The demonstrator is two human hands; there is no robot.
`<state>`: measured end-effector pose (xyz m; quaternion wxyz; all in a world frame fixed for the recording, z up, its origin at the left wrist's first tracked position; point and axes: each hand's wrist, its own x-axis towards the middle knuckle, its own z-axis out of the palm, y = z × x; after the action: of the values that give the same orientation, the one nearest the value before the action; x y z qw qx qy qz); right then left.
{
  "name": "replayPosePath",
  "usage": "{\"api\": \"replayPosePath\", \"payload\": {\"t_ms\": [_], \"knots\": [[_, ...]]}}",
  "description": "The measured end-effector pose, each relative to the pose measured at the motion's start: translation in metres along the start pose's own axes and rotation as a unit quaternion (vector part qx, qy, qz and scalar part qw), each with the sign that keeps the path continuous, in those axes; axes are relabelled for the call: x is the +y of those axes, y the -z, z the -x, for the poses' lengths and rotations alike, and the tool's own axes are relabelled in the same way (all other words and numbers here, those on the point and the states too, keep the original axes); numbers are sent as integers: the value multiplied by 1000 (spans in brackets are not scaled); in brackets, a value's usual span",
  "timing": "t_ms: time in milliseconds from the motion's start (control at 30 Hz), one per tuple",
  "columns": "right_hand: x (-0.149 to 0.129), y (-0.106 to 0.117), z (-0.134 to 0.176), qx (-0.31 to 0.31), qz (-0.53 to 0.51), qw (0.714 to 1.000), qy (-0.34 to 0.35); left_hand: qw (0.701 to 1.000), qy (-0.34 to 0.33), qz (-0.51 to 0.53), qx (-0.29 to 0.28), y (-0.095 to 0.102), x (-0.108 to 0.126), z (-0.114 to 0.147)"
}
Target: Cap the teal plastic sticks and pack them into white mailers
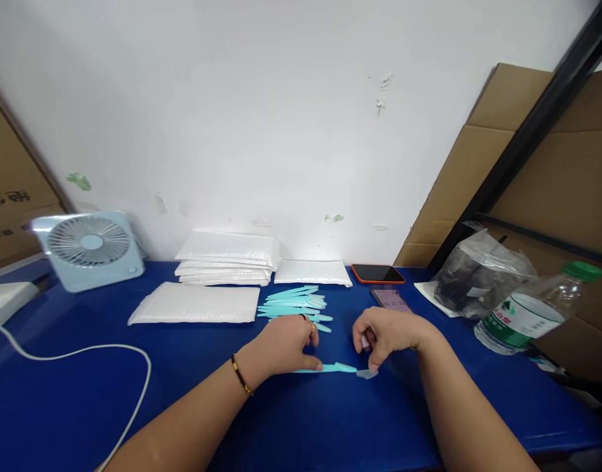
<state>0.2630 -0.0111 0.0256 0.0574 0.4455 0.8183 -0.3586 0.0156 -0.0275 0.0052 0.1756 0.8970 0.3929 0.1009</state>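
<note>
Low over the blue table, my left hand (294, 344) is closed on a turquoise eyebrow razor (338, 368), its head pointing right. Its handle end is partly hidden under the fingers. My right hand (384, 333) pinches a small translucent blade cap (366, 374) between thumb and finger, right at the razor's tip; whether the two touch I cannot tell. Something pale shows among the curled fingers of that hand. Just beyond my left hand lies a loose pile of turquoise eyebrow razors (294, 303), fanned out with their heads mostly to the right.
White padded mailers (227, 252) are stacked by the wall, with a single mailer (195, 303) in front and another (311, 272) beside them. A fan (92, 249) and a white cable (146, 367) occupy the left. Phones (378, 273), a bagged dark item (471, 278) and a bottle (527, 318) stand right.
</note>
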Motion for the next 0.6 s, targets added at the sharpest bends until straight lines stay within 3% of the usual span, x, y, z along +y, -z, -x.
{"api": "replayPosePath", "payload": {"t_ms": [133, 267, 600], "knots": [[-8, -10, -4, -20, -7, 999, -44, 997, 68, -28, -26, 2, 1, 0], [-6, -12, -13, 25, -84, 993, -80, 993, 111, -23, -33, 8, -8, -2], [-11, -21, -32, 100, -143, 985, -3, 997, 77, -13, -3, -4, -13, -7]]}}
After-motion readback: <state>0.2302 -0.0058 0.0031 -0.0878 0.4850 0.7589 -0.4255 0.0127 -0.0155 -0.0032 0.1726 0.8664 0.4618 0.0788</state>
